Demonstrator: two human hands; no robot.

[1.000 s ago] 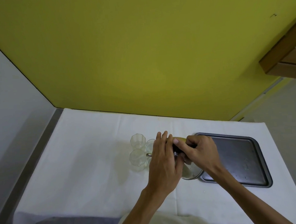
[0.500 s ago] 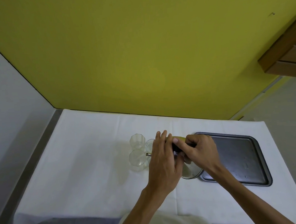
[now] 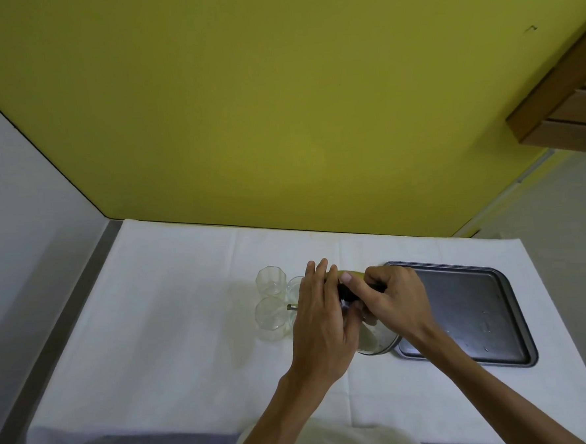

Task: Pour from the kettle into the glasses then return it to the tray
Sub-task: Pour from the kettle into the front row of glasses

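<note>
Three clear glasses stand together left of centre: a far one [image 3: 271,280], a near one [image 3: 271,317] and a third [image 3: 295,286] partly hidden behind my left hand. A clear glass kettle [image 3: 374,343] is tilted left, its metal spout tip [image 3: 292,307] at the near glass's rim. My right hand [image 3: 391,301] grips the kettle's dark handle. My left hand [image 3: 323,319] lies flat over the kettle's top, fingers extended. Most of the kettle is hidden under both hands. The dark metal tray [image 3: 475,306] lies to the right with nothing on it.
A white cloth covers the table [image 3: 174,318]. A yellow wall rises behind it, a grey wall stands at the left, and a wooden shelf [image 3: 565,102] juts out at the upper right. The table's near edge meets my light clothing.
Hardly anything has moved. Both hands and the tilted kettle hold the same pose over the glasses.
</note>
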